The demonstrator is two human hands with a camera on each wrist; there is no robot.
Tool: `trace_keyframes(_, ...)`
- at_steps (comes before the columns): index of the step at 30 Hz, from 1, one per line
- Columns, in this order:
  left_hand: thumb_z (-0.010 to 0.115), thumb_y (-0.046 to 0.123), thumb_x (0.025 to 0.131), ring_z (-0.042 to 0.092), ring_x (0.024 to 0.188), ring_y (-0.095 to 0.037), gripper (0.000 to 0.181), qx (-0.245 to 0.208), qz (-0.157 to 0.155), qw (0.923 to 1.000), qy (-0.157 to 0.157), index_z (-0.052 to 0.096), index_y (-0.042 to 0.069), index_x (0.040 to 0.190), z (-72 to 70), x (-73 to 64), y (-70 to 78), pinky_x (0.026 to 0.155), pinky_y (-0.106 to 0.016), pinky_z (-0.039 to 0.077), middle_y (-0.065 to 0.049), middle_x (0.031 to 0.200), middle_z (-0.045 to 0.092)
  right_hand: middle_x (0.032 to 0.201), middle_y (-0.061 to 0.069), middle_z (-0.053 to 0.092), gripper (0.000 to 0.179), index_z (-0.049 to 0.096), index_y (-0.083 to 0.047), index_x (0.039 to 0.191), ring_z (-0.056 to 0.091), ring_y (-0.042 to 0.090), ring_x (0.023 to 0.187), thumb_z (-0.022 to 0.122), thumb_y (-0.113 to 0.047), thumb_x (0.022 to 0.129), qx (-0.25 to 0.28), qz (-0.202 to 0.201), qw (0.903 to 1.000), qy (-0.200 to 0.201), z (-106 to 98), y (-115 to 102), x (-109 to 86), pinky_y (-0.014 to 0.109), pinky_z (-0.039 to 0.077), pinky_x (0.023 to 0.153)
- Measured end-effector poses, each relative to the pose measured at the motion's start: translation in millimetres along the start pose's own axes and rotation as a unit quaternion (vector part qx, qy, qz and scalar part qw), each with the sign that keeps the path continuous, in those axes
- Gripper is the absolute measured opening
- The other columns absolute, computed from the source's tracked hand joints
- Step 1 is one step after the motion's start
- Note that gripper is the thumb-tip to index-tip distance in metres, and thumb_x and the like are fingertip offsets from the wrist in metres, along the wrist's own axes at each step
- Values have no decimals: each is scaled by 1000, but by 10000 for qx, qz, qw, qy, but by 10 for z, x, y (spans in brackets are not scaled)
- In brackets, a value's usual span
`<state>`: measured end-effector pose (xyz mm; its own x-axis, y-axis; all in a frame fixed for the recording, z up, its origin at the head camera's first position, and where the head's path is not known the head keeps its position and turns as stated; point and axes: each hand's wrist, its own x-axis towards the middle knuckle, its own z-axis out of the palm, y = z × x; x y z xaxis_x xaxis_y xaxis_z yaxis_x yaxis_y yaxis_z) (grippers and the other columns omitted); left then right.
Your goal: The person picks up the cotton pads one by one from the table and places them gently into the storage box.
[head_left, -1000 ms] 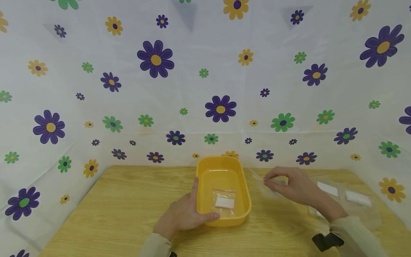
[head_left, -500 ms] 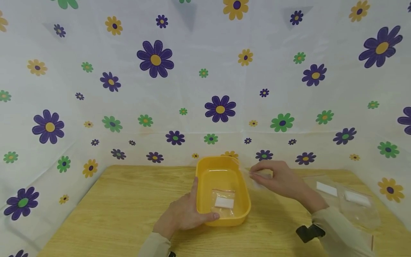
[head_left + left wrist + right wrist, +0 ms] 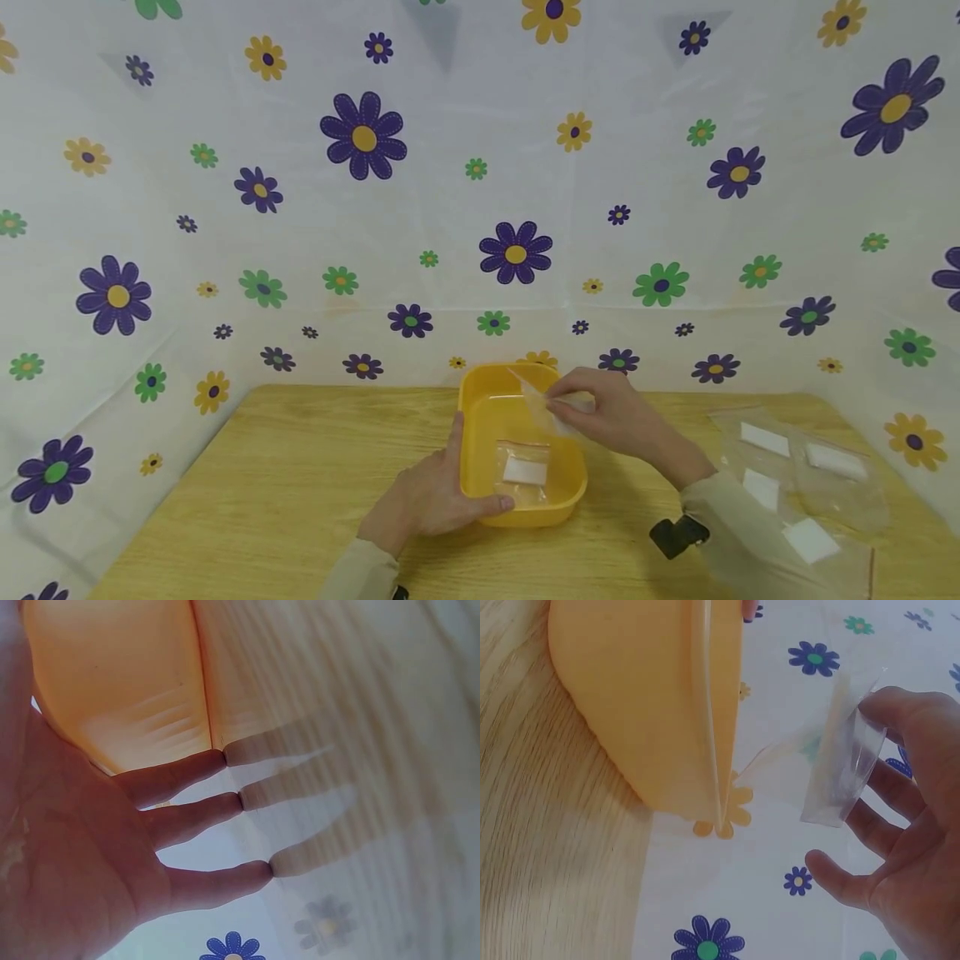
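A yellow plastic bin (image 3: 570, 475) stands on the table in the head view, with a clear zip bag (image 3: 525, 496) holding a white rectangular piece lying inside. My left hand (image 3: 423, 500) holds the bin's near left corner, thumb over the front rim. In the left wrist view, three fingers (image 3: 202, 889) stretch out spread beside the orange-lit bin wall. Over the bin's right rim, my right hand (image 3: 611, 412) pinches another clear zip bag (image 3: 536, 404) between thumb and forefinger. The right wrist view shows this bag (image 3: 840, 757) hanging beside the bin; its contents are unclear.
Several clear zip bags (image 3: 832, 500) with white rectangular pieces lie overlapping on the wooden table (image 3: 300, 467) at the right. A white flowered sheet (image 3: 420, 217) hangs behind and along both sides.
My right hand has moved left with the pinched zip bag, from beside the bin to over its right rim. The bags at the right are less covered by my arm. My left hand stays put.
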<state>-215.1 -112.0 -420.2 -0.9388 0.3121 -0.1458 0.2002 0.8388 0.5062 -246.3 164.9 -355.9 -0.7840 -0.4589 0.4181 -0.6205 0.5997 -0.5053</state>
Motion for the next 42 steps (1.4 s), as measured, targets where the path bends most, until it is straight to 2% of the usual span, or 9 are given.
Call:
trace_keyframes(6, 62, 85, 77, 63, 126, -36, 134, 18, 28, 10000, -2, -8, 12, 165, -8, -7, 4, 100, -56, 54, -21, 150, 55, 102, -3, 76, 14, 78, -14, 107, 71, 15, 98, 75, -13, 93, -14, -94, 9999, 119, 109, -33, 81, 42, 61, 90)
trace_keyframes(18, 62, 86, 76, 65, 121, -33, 134, -45, 15, 10000, -34, -7, 13, 165, -4, 8, -17, 99, -55, 54, -21, 147, 57, 101, -2, 76, 10, 79, -14, 103, 71, 17, 97, 74, -16, 94, -49, 68, 9998, 185, 336, -34, 199, 40, 61, 88)
trace_keyframes(23, 62, 85, 76, 66, 118, -32, 134, -32, 26, 10000, 11, -6, 12, 165, -5, 6, -13, 96, -54, 56, -22, 145, 58, 101, -2, 75, 13, 78, -14, 105, 71, 17, 97, 75, -21, 94, -362, 210, 9991, 93, 428, -42, 227, 36, 61, 87)
trace_keyframes(27, 62, 86, 76, 66, 118, -33, 133, -30, -3, 10000, -16, -5, 14, 166, -7, 6, -6, 96, -55, 56, -22, 145, 59, 102, -1, 72, 25, 77, -15, 113, 67, 18, 95, 78, -29, 92, -756, 433, 9960, -188, 482, -50, 237, 34, 59, 83)
trace_keyframes(33, 60, 87, 76, 63, 126, -39, 133, 41, -13, 10000, -31, -5, 14, 166, -2, 10, -5, 99, -58, 54, -23, 148, 56, 111, 5, 74, 35, 76, -14, 118, 68, 24, 101, 78, -35, 91, -914, 562, 9931, -466, 494, -36, 201, 42, 60, 90)
trace_keyframes(39, 61, 87, 75, 62, 127, -39, 134, 8, -32, 10000, -22, -5, 14, 166, -3, 4, -11, 101, -59, 53, -23, 149, 55, 117, 5, 75, 31, 76, -16, 117, 69, 26, 107, 75, -36, 93, -1136, 333, 9919, -457, 452, 9, 146, 46, 59, 96)
trace_keyframes(42, 61, 86, 76, 63, 126, -39, 134, 2, -17, 10000, -16, -6, 14, 166, -2, 1, -12, 100, -58, 54, -24, 148, 55, 126, 7, 73, 34, 75, -17, 120, 68, 30, 115, 74, -38, 94, -1269, 243, 9904, -500, 414, 27, 104, 52, 56, 100)
